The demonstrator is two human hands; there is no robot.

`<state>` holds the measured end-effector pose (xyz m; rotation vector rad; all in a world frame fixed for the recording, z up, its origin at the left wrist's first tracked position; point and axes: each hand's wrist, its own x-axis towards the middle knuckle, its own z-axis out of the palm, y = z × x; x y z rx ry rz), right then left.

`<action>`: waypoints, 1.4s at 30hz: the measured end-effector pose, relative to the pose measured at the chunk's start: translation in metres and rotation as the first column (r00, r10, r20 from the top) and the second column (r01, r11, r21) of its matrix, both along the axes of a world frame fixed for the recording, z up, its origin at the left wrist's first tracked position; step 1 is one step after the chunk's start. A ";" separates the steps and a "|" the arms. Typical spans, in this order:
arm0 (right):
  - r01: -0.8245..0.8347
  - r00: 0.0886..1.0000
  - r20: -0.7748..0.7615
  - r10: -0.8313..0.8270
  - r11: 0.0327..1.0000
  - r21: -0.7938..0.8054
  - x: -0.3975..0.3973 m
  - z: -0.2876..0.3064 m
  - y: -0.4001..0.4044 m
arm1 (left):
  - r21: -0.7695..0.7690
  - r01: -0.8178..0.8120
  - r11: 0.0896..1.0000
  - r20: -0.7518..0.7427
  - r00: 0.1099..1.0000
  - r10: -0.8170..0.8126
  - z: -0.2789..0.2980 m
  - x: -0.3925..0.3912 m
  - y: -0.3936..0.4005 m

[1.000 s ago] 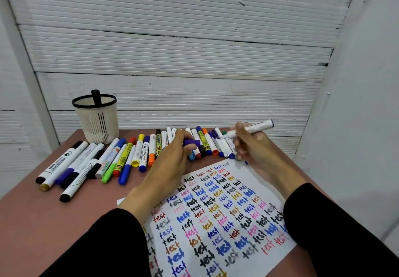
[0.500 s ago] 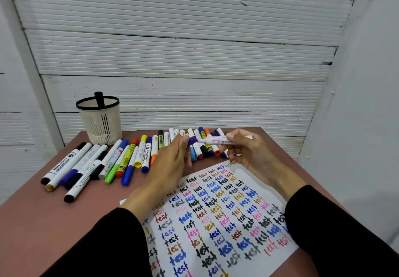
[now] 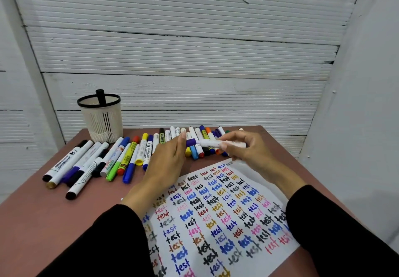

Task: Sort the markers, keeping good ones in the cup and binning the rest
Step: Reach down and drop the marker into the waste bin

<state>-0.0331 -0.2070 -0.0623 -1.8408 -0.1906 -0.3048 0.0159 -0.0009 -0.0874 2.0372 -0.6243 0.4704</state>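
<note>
1. Desk: reddish-brown top, set against a white ribbed wall.
2. Test sheet: white paper on the near-right part of the desk, covered in rows of the word "test" in many colours; both black sleeves overlap its near edges.
3. Row of markers: lies flat on the desk from the left edge to the far right, beyond the sheet; big whiteboard markers at the left, then thinner green, red, blue and yellow ones; the middle is partly hidden behind the hands.
4. Cup: white mesh with a black rim, upright at the far-left corner of the desk, one black-capped marker standing in it.
5. Left hand: above the desk between sheet and row, fingers fairly straight; grip pinches the purple cap at the fingertips.
6. Right hand: raised over the far edge of the sheet; grip clamped on the white marker, fingers curled over the barrel.
7. White marker: held level, above the row, its left end meeting the purple cap; cannot tell if the cap is fully seated.
</note>
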 end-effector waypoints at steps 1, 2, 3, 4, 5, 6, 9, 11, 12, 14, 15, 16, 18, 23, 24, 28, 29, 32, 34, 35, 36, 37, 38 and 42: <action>0.039 0.997 0.074 -0.029 0.988 -0.149 0.001 -0.001 0.000 | 0.007 0.002 1.000 -0.002 1.000 -0.002 0.000 0.001 0.001; 0.097 0.984 0.173 -0.044 0.944 -0.316 0.002 -0.003 0.001 | 0.020 0.006 1.000 -0.005 1.000 -0.006 0.000 0.001 0.001; 0.175 0.955 0.294 -0.034 0.866 -0.469 0.004 -0.006 0.002 | 0.030 0.012 0.999 -0.010 1.000 -0.012 0.000 0.001 0.001; 0.265 0.906 0.423 0.004 0.775 -0.574 0.005 -0.008 0.005 | 0.030 0.018 0.999 -0.013 1.000 -0.018 0.001 0.000 0.001; 0.361 0.840 0.540 0.053 0.689 -0.629 0.008 -0.011 0.007 | 0.011 0.022 1.000 -0.020 1.000 -0.022 0.002 0.000 0.001; 0.452 0.765 0.635 0.103 0.617 -0.644 0.009 -0.012 0.011 | -0.026 0.019 0.999 -0.028 0.999 -0.020 0.003 0.001 0.001; 0.624 0.595 0.781 0.190 0.503 -0.598 0.012 -0.014 0.025 | -0.136 -0.028 0.990 -0.050 0.998 0.021 0.009 0.004 0.004; 0.660 0.567 0.800 0.193 0.475 -0.582 0.012 -0.016 0.034 | -0.165 -0.037 0.986 -0.072 0.997 0.025 0.012 0.005 0.005; 0.666 0.574 0.798 0.182 0.463 -0.585 0.012 -0.016 0.037 | -0.182 -0.030 0.983 -0.082 0.997 0.015 0.012 0.005 0.005; 0.673 0.591 0.792 0.156 0.447 -0.590 0.010 -0.016 0.041 | -0.232 -0.004 0.973 -0.104 0.994 -0.021 0.015 0.004 0.003; 0.677 0.595 0.791 0.143 0.440 -0.590 0.008 -0.015 0.042 | -0.249 0.006 0.969 -0.110 0.993 -0.035 0.016 0.003 0.002; 0.677 0.602 0.787 0.135 0.436 -0.593 0.007 -0.013 0.045 | -0.254 0.010 0.967 -0.110 0.993 -0.039 0.017 0.004 0.003; 0.672 0.622 0.773 0.126 0.421 -0.610 0.003 -0.010 0.048 | -0.238 0.016 0.971 -0.094 0.995 -0.040 0.018 0.004 0.004; 0.655 0.660 0.743 0.108 0.402 -0.640 -0.001 -0.011 0.049 | -0.152 0.046 0.987 -0.035 0.998 -0.052 0.021 0.003 0.007; 0.644 0.674 0.731 0.106 0.402 -0.651 -0.001 -0.009 0.049 | -0.142 0.061 0.988 -0.034 0.997 -0.067 0.022 0.005 0.009; 0.523 0.765 0.632 0.123 0.454 -0.721 -0.004 0.007 0.043 | -0.025 0.088 0.996 -0.012 0.996 -0.089 0.032 0.007 0.016; 0.457 0.821 0.564 0.089 0.488 -0.743 -0.008 0.015 0.038 | 0.024 0.091 0.996 -0.020 0.996 -0.091 0.037 0.005 0.016; 0.261 0.954 0.295 -0.053 0.630 -0.732 -0.013 0.030 0.007 | 0.143 0.131 0.981 -0.071 0.990 -0.122 0.051 -0.001 0.005; 0.250 0.963 0.219 -0.158 0.830 -0.498 -0.028 0.045 -0.010 | 0.167 0.153 0.974 -0.072 0.987 -0.143 0.061 -0.006 -0.010; 0.244 0.962 0.194 -0.191 0.923 -0.298 -0.038 0.052 -0.018 | 0.156 0.175 0.972 -0.073 0.984 -0.166 0.065 -0.010 -0.022; 0.227 0.964 0.173 -0.204 0.965 -0.130 -0.050 0.057 -0.029 | 0.131 0.204 0.970 -0.080 0.978 -0.194 0.070 -0.016 -0.037; 0.221 0.962 0.167 -0.216 0.975 -0.013 -0.062 0.061 -0.040 | 0.092 0.234 0.968 -0.086 0.970 -0.227 0.073 -0.022 -0.054; 0.278 0.943 0.197 -0.269 0.960 -0.017 -0.072 0.065 -0.053 | 0.039 0.263 0.964 -0.099 0.961 -0.258 0.076 -0.028 -0.072; 0.390 0.874 0.232 -0.427 0.901 0.190 -0.119 0.066 -0.115 | -0.082 0.375 0.923 -0.106 0.918 -0.382 0.075 -0.061 -0.157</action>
